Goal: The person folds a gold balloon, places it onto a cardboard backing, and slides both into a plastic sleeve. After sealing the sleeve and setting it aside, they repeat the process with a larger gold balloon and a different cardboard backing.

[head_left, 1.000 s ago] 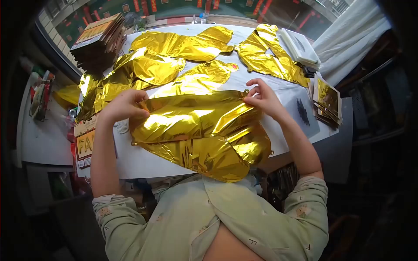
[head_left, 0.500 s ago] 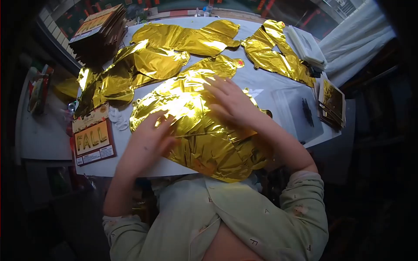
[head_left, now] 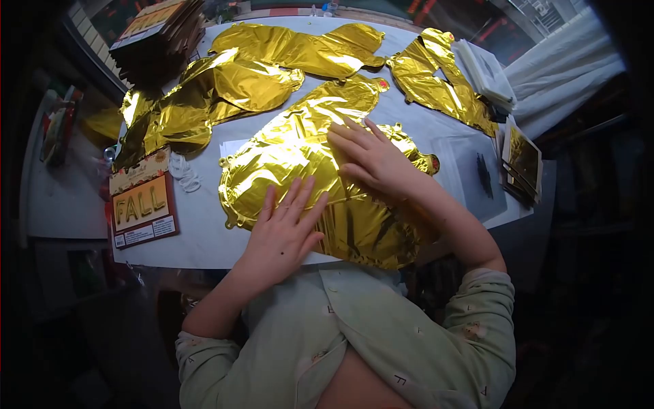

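A gold foil balloon [head_left: 266, 167], flat and creased, lies in front of me, its near end reaching the table's front edge. My left hand [head_left: 287, 225] rests on its near left part, fingers spread. On its upper right part lies my right hand [head_left: 373, 158], palm down with the fingers stretched out. Neither hand grips anything. Other flat gold foil balloons are spread behind: one at the left [head_left: 238, 88], one at the back [head_left: 300, 49] and one at the back right [head_left: 436, 82].
A FALL balloon package [head_left: 144, 203] lies at the left beside coiled white ribbon [head_left: 184, 174]. Stacked packages [head_left: 153, 41] stand at the back left. To the right are clear plastic sleeves [head_left: 470, 174], cards [head_left: 521, 160] and a white stack of bags [head_left: 485, 75].
My left hand has moved right and down onto the foil, its fingers now flat. My right hand has shifted slightly right. The front balloon's left end has moved a little right.
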Tool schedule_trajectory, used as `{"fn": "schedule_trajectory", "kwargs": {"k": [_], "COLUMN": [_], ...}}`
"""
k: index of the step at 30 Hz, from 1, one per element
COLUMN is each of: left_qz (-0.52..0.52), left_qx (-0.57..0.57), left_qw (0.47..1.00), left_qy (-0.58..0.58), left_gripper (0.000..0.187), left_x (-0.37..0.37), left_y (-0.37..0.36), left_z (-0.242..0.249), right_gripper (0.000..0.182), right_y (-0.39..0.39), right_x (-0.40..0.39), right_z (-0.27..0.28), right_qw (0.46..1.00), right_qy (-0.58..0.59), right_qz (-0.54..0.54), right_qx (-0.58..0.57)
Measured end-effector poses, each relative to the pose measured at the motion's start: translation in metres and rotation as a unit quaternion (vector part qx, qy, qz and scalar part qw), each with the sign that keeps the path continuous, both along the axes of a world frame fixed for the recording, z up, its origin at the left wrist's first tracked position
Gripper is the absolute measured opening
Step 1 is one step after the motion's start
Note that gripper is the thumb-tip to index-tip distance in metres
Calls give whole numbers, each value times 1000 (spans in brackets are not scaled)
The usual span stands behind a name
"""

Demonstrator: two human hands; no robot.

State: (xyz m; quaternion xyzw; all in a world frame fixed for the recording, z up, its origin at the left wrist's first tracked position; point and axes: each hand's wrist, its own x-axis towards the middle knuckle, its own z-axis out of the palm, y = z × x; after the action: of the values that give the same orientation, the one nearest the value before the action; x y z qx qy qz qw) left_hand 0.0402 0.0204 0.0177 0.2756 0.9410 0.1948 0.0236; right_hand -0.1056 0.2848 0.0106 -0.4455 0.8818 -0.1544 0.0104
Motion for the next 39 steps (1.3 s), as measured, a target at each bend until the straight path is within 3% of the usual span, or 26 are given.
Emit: {"fn": "schedule_trajectory", "kwargs": {"k": [12,19,26,39], "left_qz": [107,111,111,109], "left_qx": [-27,-24,-16,-12], "left_qw": [993,993,993,993], "left_qy": [-31,-14,-22,-41], "left_gripper": [70,70,67,70], "left_x": [18,20,20,17], "left_y": [-43,-50,-53,-54], "left_z": [-1,-5,-3,-3], "right_gripper": [72,79,80,78], "right_y": [1,40,56,54], "right_x": [25,65,83,73], "right_z": [1,10,10,17], "right_qw": [999,992,987,988], "right_qy": [-29,-39,-41,-18], "right_qz": [-21,-92,-142,-136], "right_qx": [15,77,58,65]}}
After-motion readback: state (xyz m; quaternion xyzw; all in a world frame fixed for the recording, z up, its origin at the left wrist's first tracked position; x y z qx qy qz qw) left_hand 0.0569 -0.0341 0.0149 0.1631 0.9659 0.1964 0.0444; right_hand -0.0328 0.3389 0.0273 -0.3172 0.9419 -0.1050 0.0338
